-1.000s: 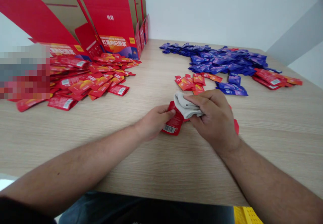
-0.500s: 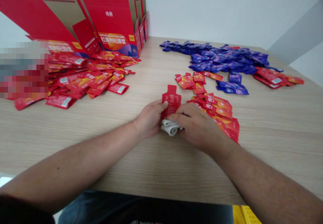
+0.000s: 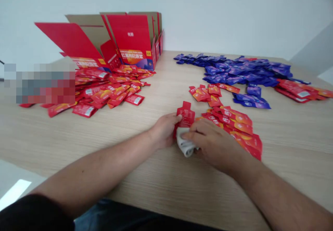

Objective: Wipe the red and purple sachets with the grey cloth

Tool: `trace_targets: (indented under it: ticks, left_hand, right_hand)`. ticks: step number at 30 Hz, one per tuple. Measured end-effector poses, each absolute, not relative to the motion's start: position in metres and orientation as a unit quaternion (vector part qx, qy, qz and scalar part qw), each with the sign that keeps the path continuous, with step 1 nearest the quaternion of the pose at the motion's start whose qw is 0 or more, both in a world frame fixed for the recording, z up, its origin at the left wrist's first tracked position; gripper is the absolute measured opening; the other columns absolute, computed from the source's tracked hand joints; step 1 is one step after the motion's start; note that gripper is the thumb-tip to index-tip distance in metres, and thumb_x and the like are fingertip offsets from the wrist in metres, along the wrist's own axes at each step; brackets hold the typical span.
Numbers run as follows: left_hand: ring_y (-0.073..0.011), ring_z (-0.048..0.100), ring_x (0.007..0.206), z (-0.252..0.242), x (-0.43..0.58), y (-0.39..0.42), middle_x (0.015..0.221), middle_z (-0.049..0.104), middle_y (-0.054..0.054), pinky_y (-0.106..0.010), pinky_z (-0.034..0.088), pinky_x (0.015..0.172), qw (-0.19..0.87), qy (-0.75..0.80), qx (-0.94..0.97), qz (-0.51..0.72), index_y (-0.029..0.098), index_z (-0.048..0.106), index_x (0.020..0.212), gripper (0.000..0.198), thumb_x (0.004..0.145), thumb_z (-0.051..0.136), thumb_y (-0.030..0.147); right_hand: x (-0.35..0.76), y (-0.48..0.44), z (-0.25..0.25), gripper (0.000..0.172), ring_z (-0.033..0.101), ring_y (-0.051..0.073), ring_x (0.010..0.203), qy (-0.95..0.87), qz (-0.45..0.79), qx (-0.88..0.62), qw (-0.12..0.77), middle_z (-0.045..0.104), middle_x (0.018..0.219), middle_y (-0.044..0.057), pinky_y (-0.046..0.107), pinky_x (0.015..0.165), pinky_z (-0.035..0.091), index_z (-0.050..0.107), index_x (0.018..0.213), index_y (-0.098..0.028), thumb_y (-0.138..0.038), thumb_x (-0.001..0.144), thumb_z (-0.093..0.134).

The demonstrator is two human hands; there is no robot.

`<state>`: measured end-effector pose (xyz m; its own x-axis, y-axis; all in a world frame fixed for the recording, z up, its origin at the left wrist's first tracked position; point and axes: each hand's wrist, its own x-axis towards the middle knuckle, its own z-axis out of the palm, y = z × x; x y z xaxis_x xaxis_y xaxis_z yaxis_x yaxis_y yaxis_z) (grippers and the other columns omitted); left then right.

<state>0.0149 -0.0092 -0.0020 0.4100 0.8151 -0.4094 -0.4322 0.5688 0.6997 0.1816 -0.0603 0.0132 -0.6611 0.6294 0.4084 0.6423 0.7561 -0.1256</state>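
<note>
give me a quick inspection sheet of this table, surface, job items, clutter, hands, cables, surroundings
surface: light wood table, sachets spread across its far half
job's things: red sachet held up on its edge near the middle of the table; white cloth bunched against its lower end
clutter: heap of red sachets, partly behind a blurred patch; blue sachets piled far right; row of red sachets beside the right hand
hands: left hand grips the sachet; right hand pinches the cloth
cables: nothing seen
surroundings: red cardboard boxes standing open at the far edge; white wall behind
</note>
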Motion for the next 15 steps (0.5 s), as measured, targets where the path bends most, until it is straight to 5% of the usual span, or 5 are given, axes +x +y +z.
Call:
trace_targets:
  ticks: [9,12,15]
  left_hand:
    - [-0.0167,0.064,0.065,0.005,-0.03,0.035,0.073,0.069,-0.006,-0.029,0.052,0.068,0.662,0.397,0.459,0.44,0.012,0.068,0.09,0.018,0.093,0.056,0.024]
    - [-0.013,0.054,0.057,0.016,-0.061,0.069,0.068,0.062,-0.001,-0.024,0.043,0.058,0.482,0.442,0.613,0.443,0.015,0.066,0.084,0.021,0.093,0.055,0.031]
    - [-0.0178,0.062,0.071,0.03,-0.098,0.111,0.077,0.068,-0.004,-0.027,0.047,0.069,0.189,0.528,0.738,0.376,0.015,0.07,0.087,0.026,0.096,0.051,0.031]
  right_hand:
    - [0.188,-0.062,0.006,0.043,0.063,0.024,0.093,-0.905,0.033,-0.333,0.261,0.069,0.101,0.009,0.035,0.078,0.054,0.072,0.116,-0.02,-0.003,0.077,0.072]
    - [0.189,-0.06,0.005,0.042,0.063,0.024,0.091,-0.905,0.036,-0.34,0.255,0.069,0.1,0.009,0.035,0.076,0.054,0.072,0.116,-0.019,-0.002,0.076,0.07]
    - [0.187,-0.06,0.002,0.042,0.064,0.024,0.09,-0.906,0.046,-0.342,0.244,0.069,0.099,0.009,0.035,0.076,0.055,0.073,0.115,-0.019,-0.003,0.077,0.069]
